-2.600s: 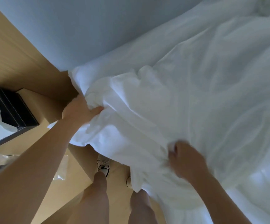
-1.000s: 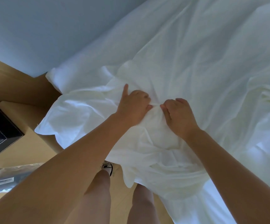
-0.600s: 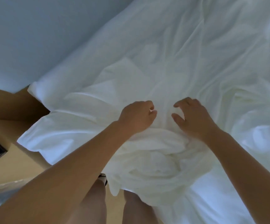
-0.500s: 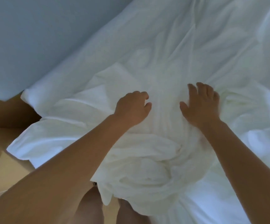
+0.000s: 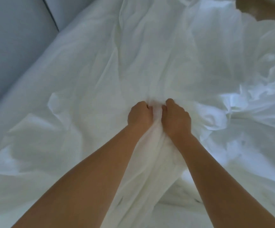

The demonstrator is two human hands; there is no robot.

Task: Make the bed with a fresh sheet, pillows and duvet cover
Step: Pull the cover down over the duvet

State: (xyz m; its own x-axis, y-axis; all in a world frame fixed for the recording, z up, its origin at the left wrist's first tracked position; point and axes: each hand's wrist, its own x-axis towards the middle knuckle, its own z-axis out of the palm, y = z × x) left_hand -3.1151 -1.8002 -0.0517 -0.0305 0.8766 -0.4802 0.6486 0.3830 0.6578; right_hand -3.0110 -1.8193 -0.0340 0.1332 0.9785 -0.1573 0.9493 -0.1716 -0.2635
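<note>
My left hand (image 5: 140, 116) and right hand (image 5: 177, 120) clench a fold of sheet (image 5: 100, 71) between them; it looks light, limp, best bunched.

**Dim, cool light, soft picture**

Low light here, with a bluish cast over the whole white sheet (image 5: 133, 55). The brightest patches glow on its right-hand folds, so the light is coming in from that side. The left-hand folds fall off into soft grey shadow. No hard glare anywhere. The forearms (image 5: 92, 178) read dark and warm. The left grip (image 5: 139, 115) and right grip (image 5: 176, 117) look soft-edged, their detail smeared. Top right, a brown streak (image 5: 265, 9) is pure motion blur. At the upper left edge, the seam in the grey wall panel (image 5: 10, 38) bows with the wide-angle bend.
</note>
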